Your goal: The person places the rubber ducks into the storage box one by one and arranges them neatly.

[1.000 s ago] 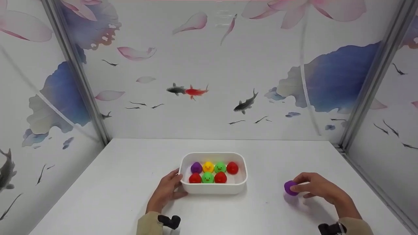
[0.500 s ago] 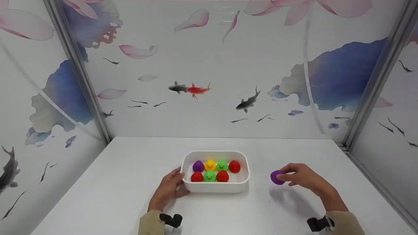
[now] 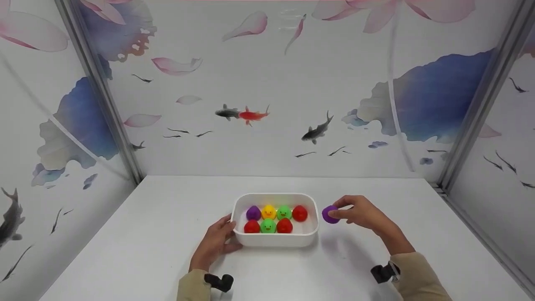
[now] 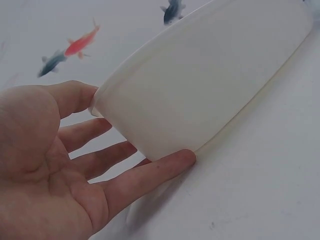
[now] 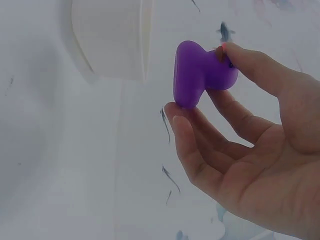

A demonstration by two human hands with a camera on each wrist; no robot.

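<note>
My left hand (image 3: 213,242) holds the left end of a white plastic box (image 3: 276,240). Close up in the left wrist view, its digits (image 4: 175,157) spread around the box's end, one at the rim and one along the lower edge. Just off the box's right side, above the table, my right hand (image 3: 361,213) pinches a purple toy duck (image 3: 330,214). The right wrist view shows this purple duck (image 5: 190,75) between thumb and fingertips, tilted on its side. Inside the box sit a purple, a yellow (image 3: 268,212), green (image 3: 284,213) and red toy ducks (image 3: 299,213).
The white table (image 3: 175,200) is bordered by white panels printed with fish and lotus leaves (image 3: 430,100). Metal posts (image 3: 468,108) stand at the back corners. A black wrist camera (image 3: 219,282) is strapped over each beige sleeve.
My right hand has carried the purple duck leftward and up from the table's right side to beside the box. The left hand keeps its place on the box.
</note>
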